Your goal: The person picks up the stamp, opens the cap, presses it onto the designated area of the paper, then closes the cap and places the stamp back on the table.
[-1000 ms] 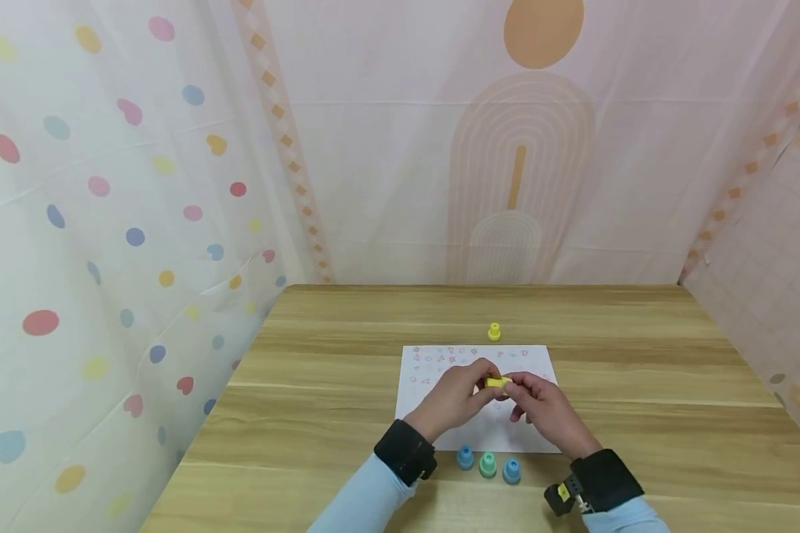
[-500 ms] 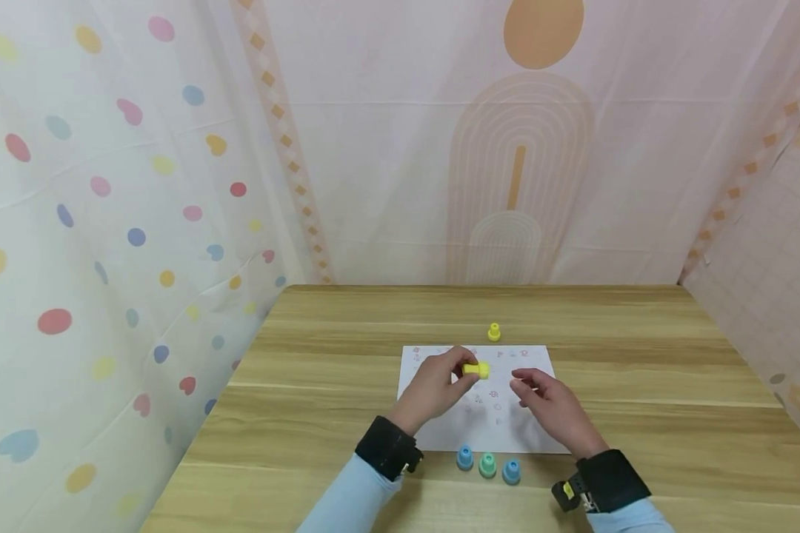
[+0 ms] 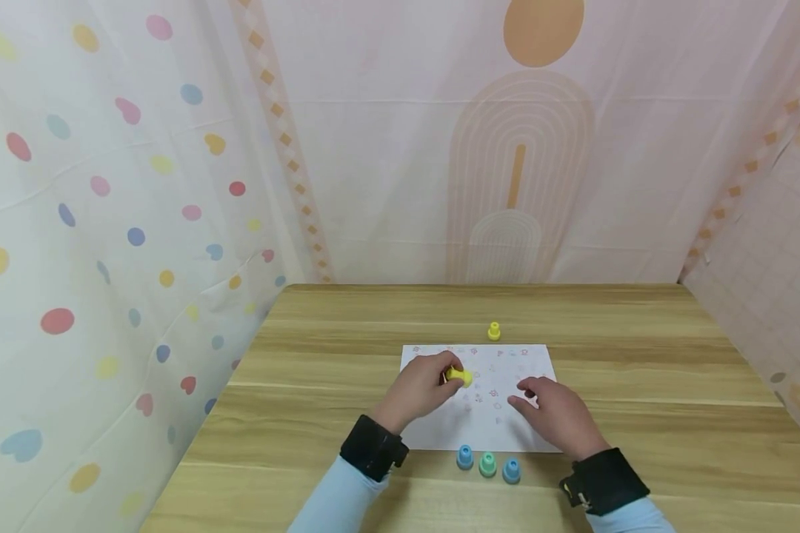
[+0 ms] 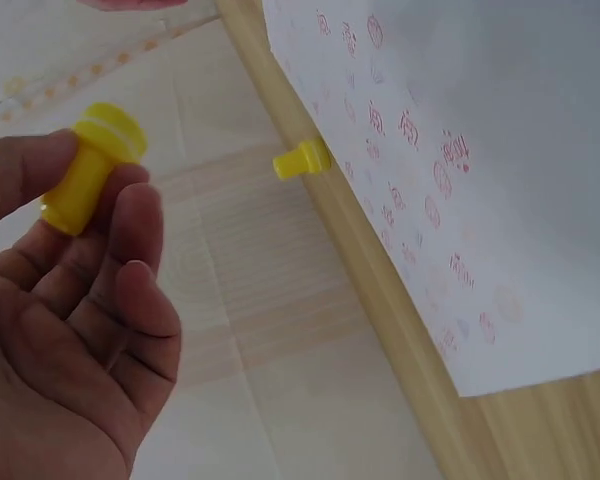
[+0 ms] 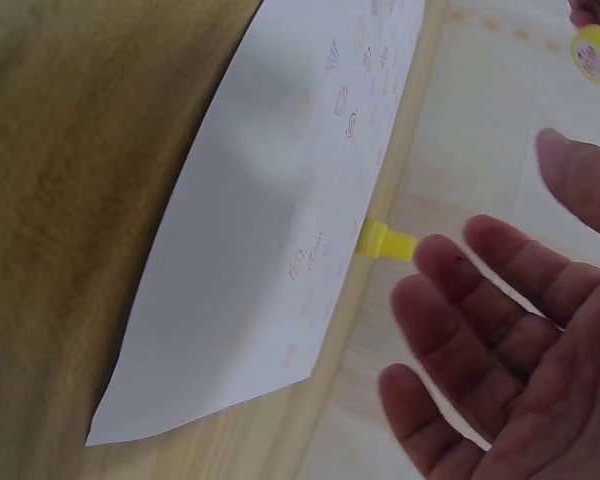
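Observation:
Over the left part of a white sheet of paper, my left hand pinches a small yellow stamp between thumb and fingers. In the left wrist view, the stamp is tilted, its wide end up. The right wrist view shows that end of the stamp, round with a reddish print on its face. My right hand holds nothing; its fingers are spread and relaxed over the paper's right side. Small faint red and bluish prints dot the sheet, mostly its far half.
Behind the paper's far edge stands another yellow stamp. Along the near edge stand a blue stamp, a green stamp and a second blue stamp. The wooden table ends at a hanging patterned cloth.
Both hands were together at the yellow stamp. The right hand has let go and drawn back a little, while the left hand has carried the stamp to the left.

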Demonstrator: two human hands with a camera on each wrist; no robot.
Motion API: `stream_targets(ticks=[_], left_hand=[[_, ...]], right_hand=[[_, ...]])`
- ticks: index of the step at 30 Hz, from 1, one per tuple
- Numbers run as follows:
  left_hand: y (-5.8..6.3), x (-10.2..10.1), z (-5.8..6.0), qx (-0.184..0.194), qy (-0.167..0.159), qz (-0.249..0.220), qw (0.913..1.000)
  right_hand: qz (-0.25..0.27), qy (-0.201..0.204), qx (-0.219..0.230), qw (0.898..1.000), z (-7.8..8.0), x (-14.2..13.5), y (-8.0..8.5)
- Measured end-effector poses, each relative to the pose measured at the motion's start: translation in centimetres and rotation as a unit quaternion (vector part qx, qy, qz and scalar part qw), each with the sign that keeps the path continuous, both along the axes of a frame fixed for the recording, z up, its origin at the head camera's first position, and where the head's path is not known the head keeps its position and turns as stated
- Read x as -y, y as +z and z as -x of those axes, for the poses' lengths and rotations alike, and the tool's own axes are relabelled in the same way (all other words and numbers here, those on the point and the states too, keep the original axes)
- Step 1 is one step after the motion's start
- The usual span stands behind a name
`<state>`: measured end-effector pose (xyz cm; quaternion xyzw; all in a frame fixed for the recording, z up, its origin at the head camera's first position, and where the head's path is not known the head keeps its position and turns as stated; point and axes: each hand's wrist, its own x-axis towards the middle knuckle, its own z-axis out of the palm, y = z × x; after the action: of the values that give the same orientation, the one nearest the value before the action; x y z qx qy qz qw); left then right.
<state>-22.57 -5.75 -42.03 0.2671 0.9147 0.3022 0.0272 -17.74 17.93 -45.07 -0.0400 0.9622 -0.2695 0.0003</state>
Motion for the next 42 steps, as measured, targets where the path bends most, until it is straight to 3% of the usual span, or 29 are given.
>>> stream_targets(ticks=[9,16,21,29,42], left_hand=[[0.0,0.6,-0.8,0.002,-0.016,0.104,0.9944],[-0.2,0.7,-1.6,0.062,-0.028,0.162,0.9845],[-1.2,0.6,-2.3,0.075,-0.052,0.195,0.9766],[-2.5,0.4,-3.4,0.1,-0.068,0.213,0.9695],[-2.5,0.5,-3.5,0.122,-0.059,0.215,0.9671]], right_hand=[[-0.031,0.002,0.011,0.999,0.0,0.0,-0.3],[-0.042,0.005,0.014,0.999,0.1,0.0,-0.3],[-0.037,0.0,0.015,0.999,0.0,0.0,-0.1],[-0.031,-0.001,0.015,0.999,-0.1,0.0,0.0],[-0.019,0.0,0.022,1.0,-0.1,0.0,-0.1]])
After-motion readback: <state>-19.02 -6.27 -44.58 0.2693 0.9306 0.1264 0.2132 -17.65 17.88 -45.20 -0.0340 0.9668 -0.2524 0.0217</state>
